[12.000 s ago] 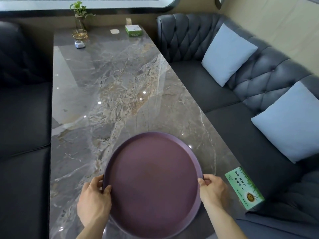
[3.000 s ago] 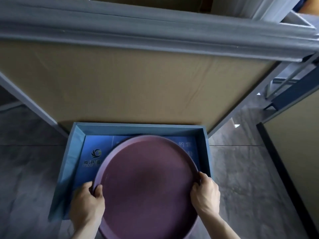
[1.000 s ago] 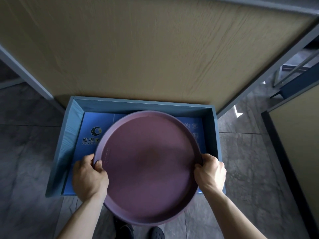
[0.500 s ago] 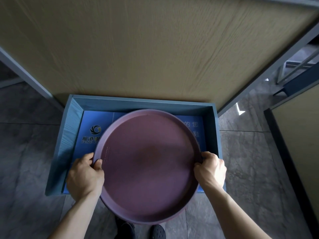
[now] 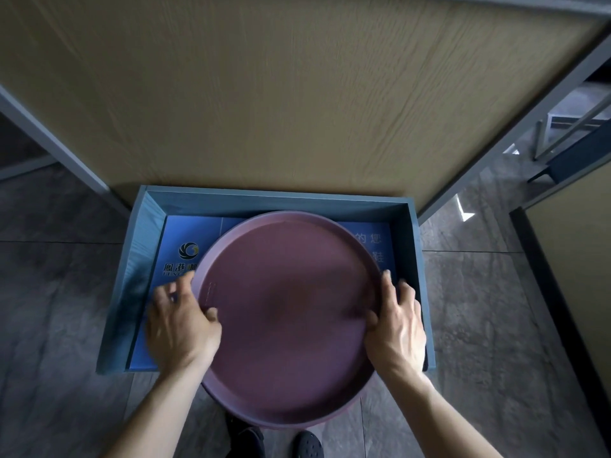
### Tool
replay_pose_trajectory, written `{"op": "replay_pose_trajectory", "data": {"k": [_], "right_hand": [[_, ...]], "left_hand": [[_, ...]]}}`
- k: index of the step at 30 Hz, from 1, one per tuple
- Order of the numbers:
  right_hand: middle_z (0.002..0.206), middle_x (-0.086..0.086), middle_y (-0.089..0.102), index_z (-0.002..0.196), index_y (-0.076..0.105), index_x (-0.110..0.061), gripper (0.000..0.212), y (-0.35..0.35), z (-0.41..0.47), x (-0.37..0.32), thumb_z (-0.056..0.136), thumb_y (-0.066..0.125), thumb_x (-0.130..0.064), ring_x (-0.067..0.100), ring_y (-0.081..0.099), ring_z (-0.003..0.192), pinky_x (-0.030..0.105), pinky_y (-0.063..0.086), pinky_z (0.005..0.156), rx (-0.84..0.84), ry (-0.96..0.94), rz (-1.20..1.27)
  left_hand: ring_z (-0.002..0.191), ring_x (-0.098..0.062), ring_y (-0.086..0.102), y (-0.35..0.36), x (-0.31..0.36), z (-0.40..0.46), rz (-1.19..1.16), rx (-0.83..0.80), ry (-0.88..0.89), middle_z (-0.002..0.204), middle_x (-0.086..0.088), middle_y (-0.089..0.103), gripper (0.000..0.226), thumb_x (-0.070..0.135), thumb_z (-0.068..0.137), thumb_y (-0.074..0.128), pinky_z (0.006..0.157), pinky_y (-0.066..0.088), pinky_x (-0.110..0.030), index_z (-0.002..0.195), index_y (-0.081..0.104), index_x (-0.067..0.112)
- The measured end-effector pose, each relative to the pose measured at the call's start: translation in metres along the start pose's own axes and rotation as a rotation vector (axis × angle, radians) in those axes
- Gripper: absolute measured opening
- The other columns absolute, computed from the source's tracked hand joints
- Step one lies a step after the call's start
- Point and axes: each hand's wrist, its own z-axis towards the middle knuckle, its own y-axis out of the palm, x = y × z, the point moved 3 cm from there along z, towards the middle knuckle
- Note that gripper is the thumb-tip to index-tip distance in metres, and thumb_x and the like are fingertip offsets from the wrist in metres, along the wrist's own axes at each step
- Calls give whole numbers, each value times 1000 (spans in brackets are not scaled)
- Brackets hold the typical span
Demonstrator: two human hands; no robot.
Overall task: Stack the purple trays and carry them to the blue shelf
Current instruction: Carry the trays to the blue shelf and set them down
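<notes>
— Both hands were on the tray. The right hand clasped the right rim, thumb inside and fingers spread down the outside. The left hand was blurred, its fingers splayed at the left rim and only the thumb seeming to touch; whether it gripped at all could not be told.

— And where was the tray?

— It sat over the blue shelf, its far part inside the walls and its near edge overhanging the open front, above the person's shoes. Whether it rested on the floor of the shelf or was a little above it could not be told. Only one rim showed from above, so the number of trays stacked there stayed uncertain.

— Which step, then?

— By the look of it, the last one: setting down and letting go. The next move probably called for sliding the tray farther back so it would not jut out, then freeing both hands without dragging it.

— Anything else in the shelf?

— A blue printed sheet with a logo and characters lined its bottom, under the tray. Nothing more showed. Behind stood a wooden panel; grey floor tiles lay around.
</notes>
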Motion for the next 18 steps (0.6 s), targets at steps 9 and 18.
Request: {"op": "replay_pose_trajectory", "data": {"k": [9,18], "right_hand": [[167,6,-2,155,6,-43,115,29,-15,-13,58,44,-93,27,-6,153,53,-1,122,-190,-460,-209],[166,5,-6,153,1,-46,120,34,-11,-13,53,50,-92,27,-11,152,54,-1,122,-202,-428,-212]], "left_hand": [[151,-31,9,33,25,-38,168,-235,407,164,-2,9,113,82,56,63,118,20,-49,152,17,46],[150,-31,8,35,30,-39,177,-206,397,165,-2,8,114,81,56,66,117,21,-46,152,16,47]]}}
